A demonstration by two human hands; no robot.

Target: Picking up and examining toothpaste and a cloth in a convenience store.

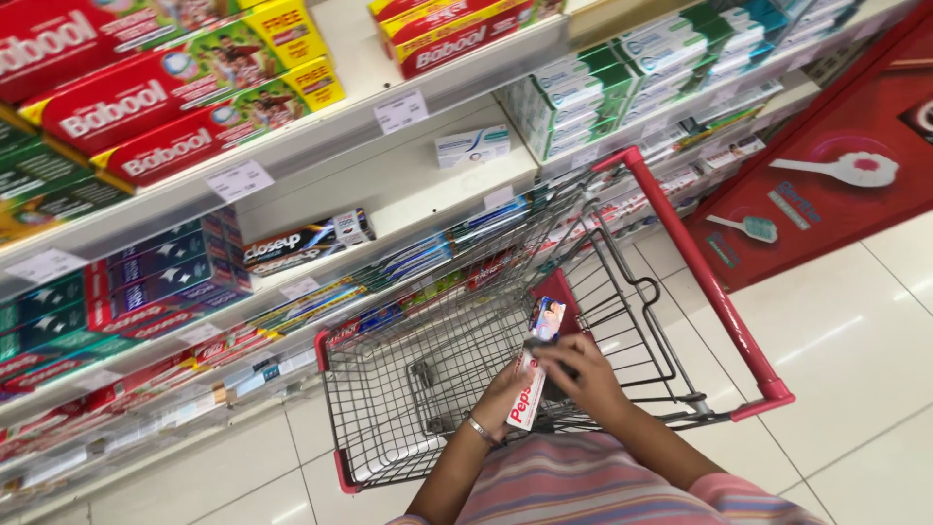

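Note:
A long white and red toothpaste box (531,381) is held over the wire shopping cart (425,381), near its close rim. My left hand (498,399), with a thin bracelet at the wrist, grips the lower end of the box from the left. From the right, my right hand (583,374) has its fingers across the middle of the box. The box's upper end with a small picture points into the cart. The cart's basket looks empty, and its red handle (702,274) runs along the right side.
White shelves (321,136) packed with red, green, blue and white toothpaste boxes stand just behind the cart. A red display panel (826,165) with toothbrush pictures is on the right. Pale floor tiles (855,340) lie around the cart.

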